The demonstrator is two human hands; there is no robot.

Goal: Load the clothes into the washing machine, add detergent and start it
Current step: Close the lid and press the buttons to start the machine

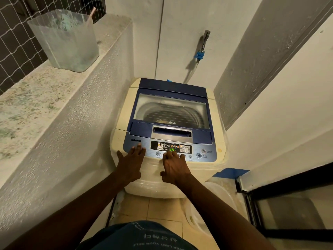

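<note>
Head view: the washer (153, 179) stands before me, lid (171, 109) shut, display (172, 149) lit. My right hand (175, 167) rests on the panel (137, 144) with fingers curled onto the buttons below the display, gripping nothing. The start button (198, 155) lies to its right, near, on the same row. My left hand (131, 162) lies flat and open at the panel's left end, farther from it. I judge the right hand should press it.

Head view, steeply downward, close above washing machine (171, 123)
</note>
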